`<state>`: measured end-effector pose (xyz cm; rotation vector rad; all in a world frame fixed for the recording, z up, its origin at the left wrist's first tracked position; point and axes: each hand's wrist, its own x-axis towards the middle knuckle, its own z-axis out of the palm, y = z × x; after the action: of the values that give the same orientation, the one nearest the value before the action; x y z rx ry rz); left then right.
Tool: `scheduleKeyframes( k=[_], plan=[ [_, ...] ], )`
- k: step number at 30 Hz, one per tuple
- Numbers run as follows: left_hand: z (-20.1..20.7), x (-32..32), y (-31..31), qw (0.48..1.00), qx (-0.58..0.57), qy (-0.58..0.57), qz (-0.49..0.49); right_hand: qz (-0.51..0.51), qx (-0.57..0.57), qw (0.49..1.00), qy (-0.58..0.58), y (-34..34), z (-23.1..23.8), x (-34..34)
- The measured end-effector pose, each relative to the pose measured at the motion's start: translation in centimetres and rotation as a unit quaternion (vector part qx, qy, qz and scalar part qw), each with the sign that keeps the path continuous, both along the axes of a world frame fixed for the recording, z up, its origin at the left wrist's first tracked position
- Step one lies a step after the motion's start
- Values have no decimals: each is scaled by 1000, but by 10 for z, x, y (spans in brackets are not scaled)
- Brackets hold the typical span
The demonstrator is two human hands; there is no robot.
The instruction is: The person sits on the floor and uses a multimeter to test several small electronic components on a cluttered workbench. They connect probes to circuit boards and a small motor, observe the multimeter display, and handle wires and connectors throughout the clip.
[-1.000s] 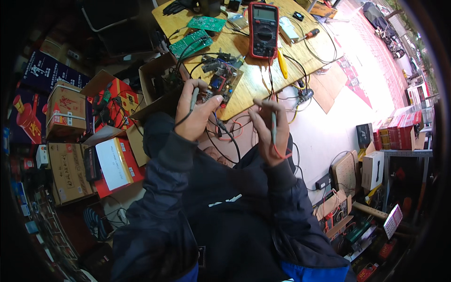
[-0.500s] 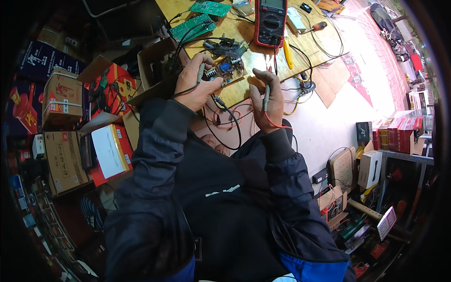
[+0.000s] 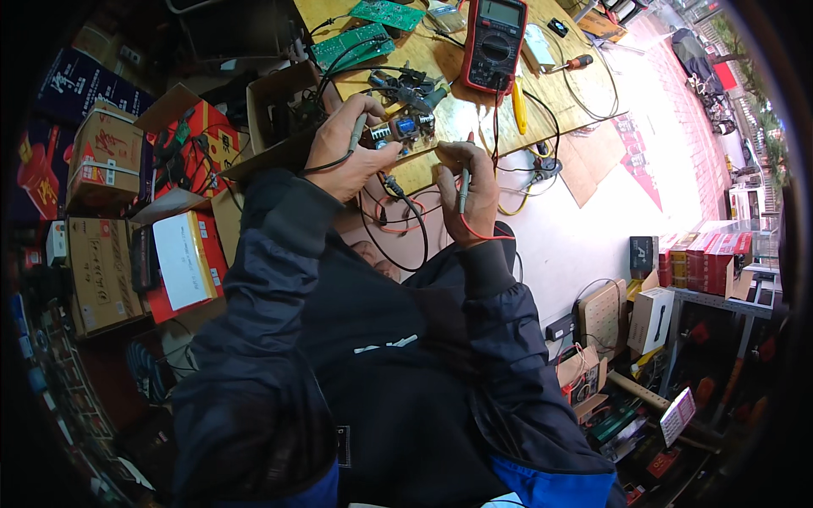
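My left hand [image 3: 343, 152] is closed round the left edge of a small circuit board [image 3: 405, 146] with a blue transformer [image 3: 406, 124] on it, above the front edge of the wooden table. A grey test probe [image 3: 358, 134] with a black lead is also tucked between its fingers. To the right, my right hand [image 3: 476, 195] is closed on another grey test probe [image 3: 463, 191] with a red lead [image 3: 481, 236]. Its fingertips are near the board's right end, and I cannot tell whether they touch. Beyond stands a red and black multimeter [image 3: 493, 44] with a dial.
Green circuit boards [image 3: 351, 46], a yellow-handled tool [image 3: 519, 106], a screwdriver [image 3: 579, 62] and tangled black cables lie on the wooden table [image 3: 584, 97]. An open cardboard box [image 3: 275, 110] adjoins its left edge. Several boxes [image 3: 106, 267] are stacked at left; more stand at lower right.
My right hand with its probe has moved left, closer to the circuit board. My left hand keeps its hold on the board. The whole view has shifted slightly.
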<state>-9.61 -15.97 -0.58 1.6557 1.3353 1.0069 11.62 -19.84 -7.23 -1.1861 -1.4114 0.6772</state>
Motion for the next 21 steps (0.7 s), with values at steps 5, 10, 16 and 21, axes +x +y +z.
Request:
scheduleKeyframes(
  k=[5,10,16,21],
  plan=[
    [1,-3,1,1000,-2,8,3,-6,12,1000,-13,-2,0,-1],
    [5,-4,-1,999,-31,-34,-3,-12,9,1000,-12,-4,0,-2],
    [5,-5,0,997,-38,-63,2,-11,0,1000,-10,-4,-1,-2],
    [1,-9,5,994,-54,-98,-5,-18,15,1000,-20,-5,0,-4]
  ],
)
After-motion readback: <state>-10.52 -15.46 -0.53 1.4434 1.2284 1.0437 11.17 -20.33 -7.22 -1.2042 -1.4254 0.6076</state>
